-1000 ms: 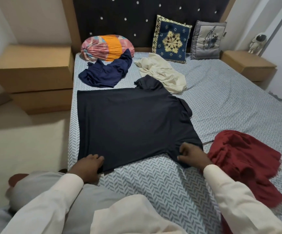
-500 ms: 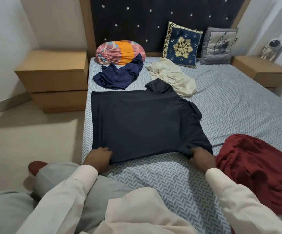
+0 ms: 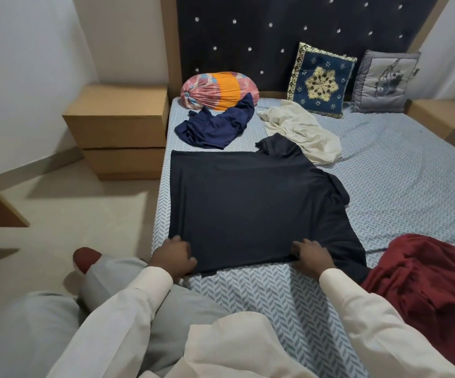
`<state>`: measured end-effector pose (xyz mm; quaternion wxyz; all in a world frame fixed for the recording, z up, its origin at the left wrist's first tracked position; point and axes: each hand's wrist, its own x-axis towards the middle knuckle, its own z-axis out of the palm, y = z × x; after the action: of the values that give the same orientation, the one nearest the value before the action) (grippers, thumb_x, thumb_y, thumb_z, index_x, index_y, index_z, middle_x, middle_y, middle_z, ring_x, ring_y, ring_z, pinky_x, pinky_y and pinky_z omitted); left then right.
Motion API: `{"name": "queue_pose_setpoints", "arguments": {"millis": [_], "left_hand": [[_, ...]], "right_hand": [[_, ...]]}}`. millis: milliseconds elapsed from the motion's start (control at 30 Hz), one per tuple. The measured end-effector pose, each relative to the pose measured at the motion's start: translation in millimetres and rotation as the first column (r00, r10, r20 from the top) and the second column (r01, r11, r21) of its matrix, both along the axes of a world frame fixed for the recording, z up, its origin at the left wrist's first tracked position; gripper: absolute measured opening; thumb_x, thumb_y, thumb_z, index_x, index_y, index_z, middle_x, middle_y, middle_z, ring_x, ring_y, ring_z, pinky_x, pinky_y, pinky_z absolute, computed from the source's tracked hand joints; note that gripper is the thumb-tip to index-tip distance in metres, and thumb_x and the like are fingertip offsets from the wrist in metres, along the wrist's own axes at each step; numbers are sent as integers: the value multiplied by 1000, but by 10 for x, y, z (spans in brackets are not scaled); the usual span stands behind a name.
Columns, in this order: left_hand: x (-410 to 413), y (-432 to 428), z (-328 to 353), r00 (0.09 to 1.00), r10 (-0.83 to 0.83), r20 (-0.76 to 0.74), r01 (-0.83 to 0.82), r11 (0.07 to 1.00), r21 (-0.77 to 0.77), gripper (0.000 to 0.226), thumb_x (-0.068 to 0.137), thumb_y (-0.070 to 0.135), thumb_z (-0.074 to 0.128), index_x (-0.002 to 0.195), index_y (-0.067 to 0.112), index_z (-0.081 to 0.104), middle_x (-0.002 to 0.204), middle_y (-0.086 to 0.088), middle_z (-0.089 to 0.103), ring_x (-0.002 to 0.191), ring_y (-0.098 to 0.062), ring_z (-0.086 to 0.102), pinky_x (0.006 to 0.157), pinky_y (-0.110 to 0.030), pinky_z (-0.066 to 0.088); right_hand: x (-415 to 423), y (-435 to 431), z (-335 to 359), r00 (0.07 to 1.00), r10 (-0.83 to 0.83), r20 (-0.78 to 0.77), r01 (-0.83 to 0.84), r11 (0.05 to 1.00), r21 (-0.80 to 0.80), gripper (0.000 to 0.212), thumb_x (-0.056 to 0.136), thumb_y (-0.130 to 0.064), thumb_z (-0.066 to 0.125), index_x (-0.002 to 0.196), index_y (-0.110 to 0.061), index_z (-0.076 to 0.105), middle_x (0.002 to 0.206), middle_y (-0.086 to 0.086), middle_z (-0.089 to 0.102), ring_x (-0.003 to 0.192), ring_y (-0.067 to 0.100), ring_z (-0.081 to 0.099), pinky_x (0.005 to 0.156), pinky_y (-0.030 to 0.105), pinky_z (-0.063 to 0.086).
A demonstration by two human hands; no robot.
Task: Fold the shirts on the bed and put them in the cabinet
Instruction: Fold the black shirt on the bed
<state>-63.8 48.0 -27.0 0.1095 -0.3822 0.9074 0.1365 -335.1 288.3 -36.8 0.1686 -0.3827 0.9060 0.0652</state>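
While the dark navy cotton shirt (image 3: pixel 248 203) lies spread flat on the chevron-patterned blue bed (image 3: pixel 400 175), both hands hold its near hem. The left hand (image 3: pixel 173 255) has its grip pinching the corner at the mattress edge, and the right hand (image 3: pixel 309 255) has its grip pinching mid-hem. A crumpled maroon cloth (image 3: pixel 425 285) lies just beside the shirt's right corner, and bare sheet opens further right.

spread shirt (image 3: pixel 248 208) laid flat on bed (image 3: pixel 398 173), toward its left edge | near hem gripped by left hand (image 3: pixel 173 256) at left corner, by right hand (image 3: pixel 312 255) further right | left crumpled shirt (image 3: pixel 215 126) and right crumpled shirt (image 3: pixel 299 130) placed behind it | heaped shirt (image 3: pixel 425 290) just right | bolster (image 3: pixel 215 88) and cushions (image 3: pixel 321 79) propped against headboard (image 3: pixel 275 31) | nightstand (image 3: pixel 117 126) left of bed
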Motion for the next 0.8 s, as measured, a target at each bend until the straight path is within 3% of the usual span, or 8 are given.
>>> {"name": "queue_pose_setpoints", "arguments": {"millis": [67,167,233,333,500,633,700,800], "left_hand": [[-58,-121,7,930,322,-177,-299,943,148,46,85,38,59,121,10,51,126,-17,50,119,-39,49,98,-41,44],[-191,-284,-27,759,637,-132,-501,702,506,86,68,47,76,132,2,43,132,-19,55,118,-36,56,98,-42,49],[-227,-265,0,761,645,-71,-504,657,560,84,58,48,80,126,6,55,126,-12,62,112,-31,60,95,-38,51],[-258,-257,-10,769,638,-50,-521,669,530,58,70,33,79,121,9,61,123,-10,63,113,-30,59,95,-33,48],[-233,-375,-70,657,751,-64,-501,498,708,50,56,32,73,101,10,67,102,-8,70,93,-27,64,88,-37,55],[-109,-484,-56,617,784,-66,-497,454,739,30,63,27,75,87,10,70,86,-8,72,79,-22,67,72,-30,56],[-25,-561,-77,595,803,-43,-491,405,771,27,65,24,74,85,6,70,80,-12,73,73,-26,70,70,-34,59],[78,-589,-59,586,809,39,-476,306,824,6,86,14,63,87,7,63,63,-8,58,48,-17,53,50,-25,50]], "right_hand": [[1,-66,-16,999,5,-31,-5,1000,-5,41,82,-37,61,121,-26,52,122,3,51,119,29,47,95,41,41],[32,-172,-33,999,25,-31,-24,1000,15,46,80,-36,61,122,-24,47,123,4,49,118,30,45,95,43,40],[59,-271,-18,998,60,-28,-60,998,3,51,77,-37,64,122,-24,45,122,4,47,117,30,44,93,43,39],[177,-499,34,981,196,1,-196,979,-56,63,72,-48,66,127,-26,43,122,1,44,117,27,41,88,41,36],[804,-1134,32,843,538,17,-518,820,-243,69,65,-70,61,120,-31,47,114,-5,48,108,21,45,85,38,38],[1438,-1588,-133,728,680,-81,-661,667,-342,61,63,-65,63,108,-27,48,101,-4,51,91,21,51,72,36,39],[1629,-1714,-256,723,679,-132,-665,630,-400,53,71,-60,63,106,-23,49,94,-3,53,82,22,53,67,33,39],[1762,-1798,-363,743,653,-145,-637,625,-450,44,78,-48,61,111,-22,52,92,-2,55,78,21,54,63,34,44]]}}
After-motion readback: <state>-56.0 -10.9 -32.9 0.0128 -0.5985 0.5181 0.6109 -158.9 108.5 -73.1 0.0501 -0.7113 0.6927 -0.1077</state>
